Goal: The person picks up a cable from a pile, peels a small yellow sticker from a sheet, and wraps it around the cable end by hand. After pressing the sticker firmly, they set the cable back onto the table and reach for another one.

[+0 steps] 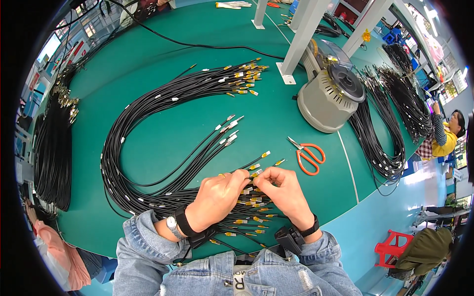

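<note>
My left hand (217, 198) is closed, thumb and forefinger pinching a thin black cable near its yellow-and-white tagged end (256, 173). Close against it, my right hand (285, 191) also pinches at that cable end; the fingertips hide the exact spot. Beneath and around both hands lies a large bundle of black cables (114, 143), bent in a U, with small white labels along it. Several yellow-tagged ends (240, 222) fan out below my hands. The bundle's other tagged ends (247, 76) lie farther back, and a smaller group of white-tagged ends (229, 129) rests inside the bend.
Orange-handled scissors (310, 157) lie on the green table (197, 29), right of my hands. Behind them stands a round grey tape dispenser (330, 96) beside a white metal post (296, 49). More cable bundles lie left (52, 153) and right (377, 143). A person (447, 130) is at far right.
</note>
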The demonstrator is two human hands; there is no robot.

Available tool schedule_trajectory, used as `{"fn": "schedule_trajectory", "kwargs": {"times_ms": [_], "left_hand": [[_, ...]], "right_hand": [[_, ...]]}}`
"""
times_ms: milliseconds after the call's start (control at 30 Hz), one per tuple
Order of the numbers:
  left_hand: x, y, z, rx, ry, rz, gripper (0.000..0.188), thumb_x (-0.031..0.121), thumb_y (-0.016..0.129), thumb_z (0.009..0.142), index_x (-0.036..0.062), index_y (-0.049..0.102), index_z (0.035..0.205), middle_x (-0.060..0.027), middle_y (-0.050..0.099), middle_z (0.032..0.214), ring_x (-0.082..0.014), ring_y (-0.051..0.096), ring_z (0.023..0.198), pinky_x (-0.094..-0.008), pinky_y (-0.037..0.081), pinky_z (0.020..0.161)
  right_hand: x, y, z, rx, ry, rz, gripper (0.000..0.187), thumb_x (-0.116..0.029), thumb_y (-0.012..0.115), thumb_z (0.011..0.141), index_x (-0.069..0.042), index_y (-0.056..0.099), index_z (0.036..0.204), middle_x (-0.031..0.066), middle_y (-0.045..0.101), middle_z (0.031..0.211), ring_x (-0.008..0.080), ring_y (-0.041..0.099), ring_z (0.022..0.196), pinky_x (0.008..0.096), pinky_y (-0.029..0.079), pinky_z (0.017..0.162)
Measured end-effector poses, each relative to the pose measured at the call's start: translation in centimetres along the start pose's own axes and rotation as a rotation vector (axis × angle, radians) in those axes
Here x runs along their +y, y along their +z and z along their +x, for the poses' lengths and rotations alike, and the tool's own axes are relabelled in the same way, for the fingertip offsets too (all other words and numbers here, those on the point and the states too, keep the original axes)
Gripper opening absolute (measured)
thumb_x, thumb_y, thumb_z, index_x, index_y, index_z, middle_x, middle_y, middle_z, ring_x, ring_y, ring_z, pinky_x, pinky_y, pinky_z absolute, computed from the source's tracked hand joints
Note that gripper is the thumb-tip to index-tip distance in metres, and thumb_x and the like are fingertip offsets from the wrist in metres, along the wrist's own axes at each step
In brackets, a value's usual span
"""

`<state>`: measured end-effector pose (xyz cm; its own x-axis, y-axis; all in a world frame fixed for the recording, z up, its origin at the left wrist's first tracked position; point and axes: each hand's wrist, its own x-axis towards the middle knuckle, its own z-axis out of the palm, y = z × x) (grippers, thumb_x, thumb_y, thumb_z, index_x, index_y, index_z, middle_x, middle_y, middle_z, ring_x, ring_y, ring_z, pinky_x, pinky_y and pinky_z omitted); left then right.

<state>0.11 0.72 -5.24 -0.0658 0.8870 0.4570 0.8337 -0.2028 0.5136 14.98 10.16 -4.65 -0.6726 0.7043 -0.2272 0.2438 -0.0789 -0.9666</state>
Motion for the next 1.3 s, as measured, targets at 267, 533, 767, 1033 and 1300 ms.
{"fn": "schedule_trajectory", "kwargs": {"times_ms": [267,533,767,1033,1300], "left_hand": [[-0.15,0.07,0.34,0.063,0.113,0.023,0.017,0.002,0.066,0.076,0.0042,0.052,0.086,-0.0083,0.057,0.061,-0.0243,0.059,0.051,-0.0340,0.044,0.045],[0.32,-0.09,0.27,0.045,-0.004,-0.002,0.018,0.002,0.067,0.076,0.0041,0.053,0.087,-0.0086,0.057,0.061,-0.0245,0.059,0.052,-0.0342,0.044,0.044],[0.24,-0.01,0.26,0.046,0.013,-0.002,0.017,0.002,0.066,0.076,0.0037,0.053,0.087,-0.0085,0.058,0.062,-0.0244,0.059,0.052,-0.0338,0.044,0.044],[0.10,-0.34,0.35,0.012,0.088,0.025,0.023,0.000,0.065,0.073,0.0035,0.059,0.095,-0.0082,0.061,0.068,-0.0233,0.060,0.055,-0.0312,0.046,0.048],[0.06,-0.19,0.32,0.043,0.081,0.028,0.028,-0.002,0.065,0.073,0.0031,0.060,0.100,-0.0078,0.061,0.068,-0.0213,0.060,0.054,-0.0299,0.046,0.047]], "right_hand": [[0.22,-0.05,0.16,-0.005,-0.004,0.000,0.012,-0.009,0.061,0.084,0.002,0.063,0.080,-0.0011,0.061,0.072,0.0036,0.052,0.068,0.0196,0.042,0.062],[0.15,0.00,-0.13,-0.003,-0.007,0.015,0.012,-0.010,0.062,0.084,0.002,0.063,0.081,-0.0009,0.061,0.073,0.0037,0.052,0.069,0.0195,0.042,0.063],[0.13,-0.02,-0.21,-0.003,-0.016,0.022,0.012,-0.010,0.062,0.085,0.002,0.063,0.082,-0.0006,0.062,0.075,0.0038,0.053,0.070,0.0197,0.042,0.063],[0.52,-0.13,-0.06,-0.015,-0.018,0.037,0.012,-0.010,0.061,0.085,0.002,0.063,0.083,-0.0003,0.062,0.075,0.0040,0.053,0.070,0.0195,0.042,0.063],[0.51,-0.04,-0.27,-0.018,0.018,0.089,0.012,-0.010,0.061,0.085,0.002,0.063,0.086,0.0004,0.063,0.077,0.0046,0.054,0.070,0.0197,0.043,0.064]]}}
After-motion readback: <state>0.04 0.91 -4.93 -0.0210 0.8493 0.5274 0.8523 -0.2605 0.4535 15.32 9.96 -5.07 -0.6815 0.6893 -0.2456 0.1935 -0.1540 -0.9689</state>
